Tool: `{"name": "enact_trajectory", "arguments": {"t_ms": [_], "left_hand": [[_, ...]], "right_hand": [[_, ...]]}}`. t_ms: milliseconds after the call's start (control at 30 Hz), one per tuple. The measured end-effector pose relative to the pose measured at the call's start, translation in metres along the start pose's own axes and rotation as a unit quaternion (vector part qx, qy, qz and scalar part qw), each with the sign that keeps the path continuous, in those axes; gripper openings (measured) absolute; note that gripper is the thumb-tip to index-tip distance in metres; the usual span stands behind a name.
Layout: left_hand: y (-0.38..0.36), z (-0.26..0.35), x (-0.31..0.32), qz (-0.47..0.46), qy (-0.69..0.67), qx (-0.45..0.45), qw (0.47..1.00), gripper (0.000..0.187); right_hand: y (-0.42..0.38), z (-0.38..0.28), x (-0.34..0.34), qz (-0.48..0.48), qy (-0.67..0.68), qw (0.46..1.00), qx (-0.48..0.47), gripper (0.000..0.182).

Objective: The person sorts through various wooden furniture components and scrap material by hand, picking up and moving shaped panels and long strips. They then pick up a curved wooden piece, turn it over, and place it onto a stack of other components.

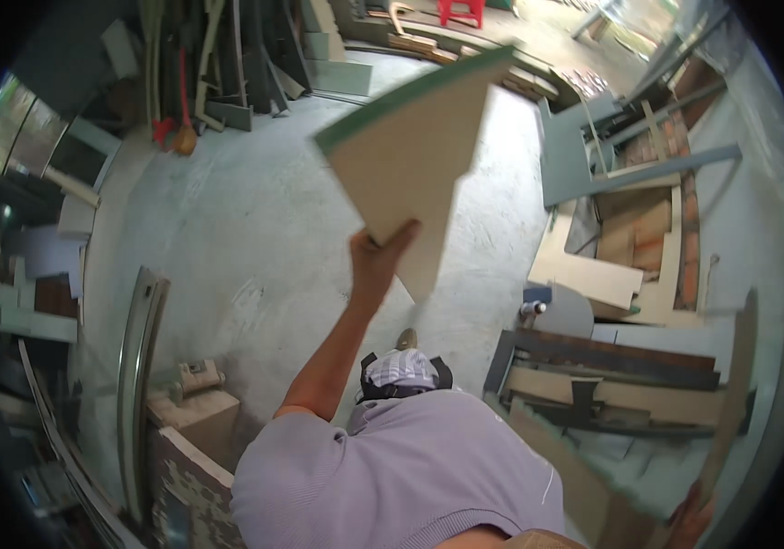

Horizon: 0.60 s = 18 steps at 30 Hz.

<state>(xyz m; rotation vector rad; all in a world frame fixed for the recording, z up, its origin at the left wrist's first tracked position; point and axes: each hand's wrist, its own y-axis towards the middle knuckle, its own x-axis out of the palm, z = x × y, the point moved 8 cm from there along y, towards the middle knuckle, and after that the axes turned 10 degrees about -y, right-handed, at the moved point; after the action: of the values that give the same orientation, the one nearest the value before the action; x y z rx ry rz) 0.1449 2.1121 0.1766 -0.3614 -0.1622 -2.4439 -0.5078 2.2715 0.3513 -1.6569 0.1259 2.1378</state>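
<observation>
My left hand (pixel 383 261) reaches forward and is closed on the lower edge of a tan board (pixel 410 151). The board is flat, with a green strip along its far edge, and tapers toward my hand; it is held up above the floor. Low at the right edge of view, my right hand (pixel 692 520) is closed around the lower end of a long, narrow board (pixel 735 393) that stands up on edge. Another tan panel with a greenish edge (pixel 584 476) slants beside my right hand, partly hidden by my shirt.
Stacked boards (pixel 611 375) lie to my right, with cut panels and frames (pixel 634 229) beyond. Long boards and a broom (pixel 184 137) lean at the back left. A metal rail (pixel 140 384) and a box-like block (pixel 195 416) stand to my left. A red stool (pixel 460 11) is far ahead.
</observation>
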Motion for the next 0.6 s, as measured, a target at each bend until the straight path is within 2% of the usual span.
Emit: {"name": "enact_trajectory", "arguments": {"t_ms": [33,100,167,200,267,300,367,467,600], "left_hand": [[0.014,0.003,-0.014,0.019,0.010,0.020,1.000,0.017],[0.033,0.023,-0.035,0.064,0.026,0.085,0.994,0.016],[0.053,0.032,-0.058,0.093,0.042,0.122,0.987,0.017],[0.062,0.037,-0.067,0.092,0.048,0.141,0.985,0.017],[0.078,0.050,-0.079,0.099,0.045,0.165,0.980,0.017],[0.085,0.054,-0.085,0.101,0.045,0.167,0.980,0.017],[0.102,0.059,-0.095,0.095,0.056,0.164,0.980,0.029],[0.129,0.061,-0.117,0.134,0.074,0.155,0.976,0.029],[0.178,0.068,-0.133,0.164,0.082,0.195,0.964,0.031]], "right_hand": [[0.014,-0.041,-0.041,0.108,0.253,0.960,0.059,0.050],[0.027,-0.063,-0.071,0.145,0.243,0.958,0.050,0.044],[0.045,-0.100,-0.097,0.070,0.246,0.967,0.009,0.034],[0.053,-0.113,-0.102,0.068,0.243,0.968,0.016,0.034],[0.066,-0.143,-0.131,0.207,0.208,0.956,-0.027,0.037],[0.079,-0.151,-0.136,0.208,0.209,0.955,-0.029,0.037],[0.112,-0.175,-0.145,0.189,0.274,0.942,-0.053,0.034],[0.152,-0.218,-0.164,0.209,0.260,0.941,-0.064,0.026],[0.222,-0.297,-0.183,0.214,0.294,0.929,-0.068,0.026]]}}
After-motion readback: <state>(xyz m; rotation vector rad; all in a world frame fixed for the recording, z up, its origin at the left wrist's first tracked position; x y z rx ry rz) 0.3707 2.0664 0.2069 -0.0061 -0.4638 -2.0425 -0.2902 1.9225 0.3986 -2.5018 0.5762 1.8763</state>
